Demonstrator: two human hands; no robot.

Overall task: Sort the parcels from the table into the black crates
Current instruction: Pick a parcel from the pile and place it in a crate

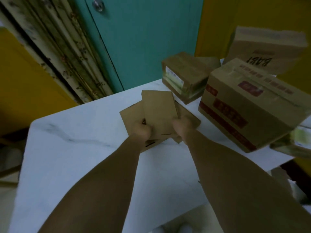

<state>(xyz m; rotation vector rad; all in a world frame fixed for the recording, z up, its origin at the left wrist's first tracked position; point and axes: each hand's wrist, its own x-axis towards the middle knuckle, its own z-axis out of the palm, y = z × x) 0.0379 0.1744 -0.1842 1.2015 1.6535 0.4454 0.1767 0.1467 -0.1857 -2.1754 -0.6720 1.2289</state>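
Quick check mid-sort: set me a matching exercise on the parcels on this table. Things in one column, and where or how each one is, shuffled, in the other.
Things:
1. flat brown parcel
2. box with red print
3. small taped box
4. box with black lettering

Place or state:
A. at the far right, behind the others
B. gripped by the left hand and right hand
C. on the table's right side, nearest of the closed boxes
D. by the teal door

Pairs: 1-B, 2-C, 3-D, 4-A
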